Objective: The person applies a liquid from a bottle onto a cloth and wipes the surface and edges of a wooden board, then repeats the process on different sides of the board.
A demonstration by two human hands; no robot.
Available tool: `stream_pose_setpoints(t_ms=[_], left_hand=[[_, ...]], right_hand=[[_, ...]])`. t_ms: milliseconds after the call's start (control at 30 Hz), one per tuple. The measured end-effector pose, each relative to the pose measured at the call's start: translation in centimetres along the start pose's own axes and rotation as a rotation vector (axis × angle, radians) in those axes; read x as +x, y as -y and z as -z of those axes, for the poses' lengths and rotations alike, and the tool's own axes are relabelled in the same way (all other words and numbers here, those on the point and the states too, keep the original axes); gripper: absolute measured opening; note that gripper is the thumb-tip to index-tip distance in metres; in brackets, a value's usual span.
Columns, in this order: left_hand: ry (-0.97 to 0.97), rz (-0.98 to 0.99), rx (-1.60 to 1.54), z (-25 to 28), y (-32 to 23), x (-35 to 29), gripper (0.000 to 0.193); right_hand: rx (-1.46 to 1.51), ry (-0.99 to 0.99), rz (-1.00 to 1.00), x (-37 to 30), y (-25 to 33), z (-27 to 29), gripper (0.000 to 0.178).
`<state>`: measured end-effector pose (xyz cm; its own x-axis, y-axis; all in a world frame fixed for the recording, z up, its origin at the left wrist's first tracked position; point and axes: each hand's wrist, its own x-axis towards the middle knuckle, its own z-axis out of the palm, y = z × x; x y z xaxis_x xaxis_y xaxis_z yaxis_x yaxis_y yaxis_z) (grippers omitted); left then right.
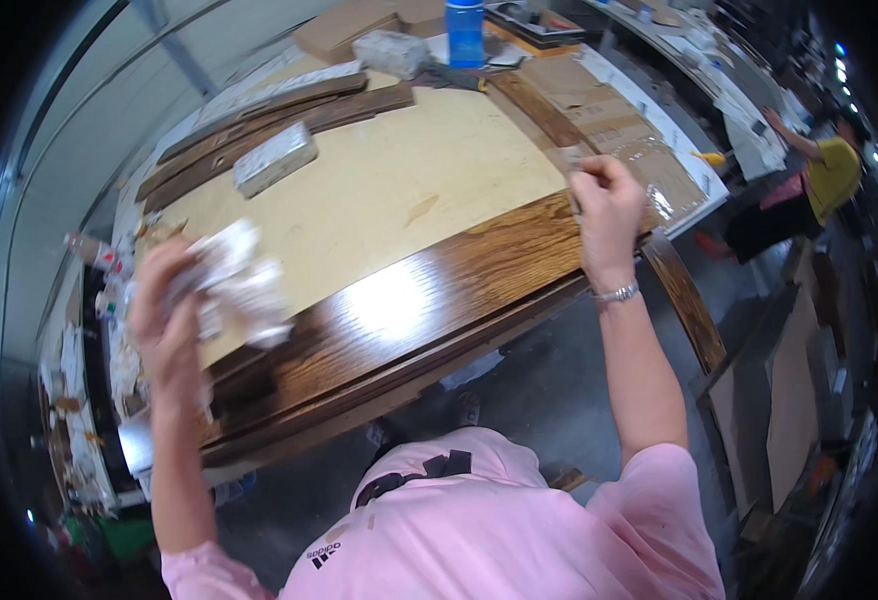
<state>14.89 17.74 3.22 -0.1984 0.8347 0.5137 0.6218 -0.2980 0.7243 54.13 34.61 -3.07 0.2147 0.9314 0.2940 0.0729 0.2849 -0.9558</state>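
Observation:
My left hand [166, 320], slightly blurred, is closed on a crumpled white rag [249, 290] above the left end of a glossy brown wood-grain board [469, 265]. The board lies along the near edge of the table, with a bright reflection on its top. At its right end, my right hand [614, 205] has its fingers pinched together over the board's far edge. A narrow pale piece [571, 160] shows at those fingertips, but I cannot make out what it is. That wrist wears a metal watch.
A wrapped silver-grey block [276, 160] and dark wood strips [289, 115] lie on the pale tabletop [409, 160]. Farther back stand a blue bottle [465, 35] and another wrapped block [391, 53]. Cardboard [619, 120] covers the right side. A co-worker [824, 180] is at another bench.

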Motion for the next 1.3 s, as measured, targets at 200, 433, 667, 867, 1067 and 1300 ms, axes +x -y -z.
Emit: stream_pose_setpoints(t_ms=[200, 433, 667, 867, 1067, 1300], left_hand=[[0.527, -0.308, 0.178, -21.9, -4.9, 2.0, 0.034], [0.439, -0.276, 0.318, -17.4, -2.9, -0.9, 0.037], [0.061, 0.478, 0.49, 5.6, 5.5, -5.8, 0.026], [-0.488, 0.507, -0.586, 14.2, 3.7, -6.4, 0.028], [0.324, 0.048, 0.679, 10.2, 3.7, -9.6, 0.034], [0.046, 0.291, 0.272, 11.1, 5.5, -8.1, 0.022]], right_hand=[[0.026, -0.109, 0.049, -0.4, -1.4, -0.2, 0.017], [0.207, 0.008, 0.036, 1.6, -4.6, 1.5, 0.014], [0.116, 0.031, 0.042, 1.7, -4.4, 2.1, 0.014], [0.329, 0.191, -0.09, -4.2, 1.5, -4.0, 0.013], [0.257, 0.342, -0.112, -8.8, 2.6, -9.5, 0.014], [0.308, 0.348, -0.107, -9.4, 2.6, -9.8, 0.015]])
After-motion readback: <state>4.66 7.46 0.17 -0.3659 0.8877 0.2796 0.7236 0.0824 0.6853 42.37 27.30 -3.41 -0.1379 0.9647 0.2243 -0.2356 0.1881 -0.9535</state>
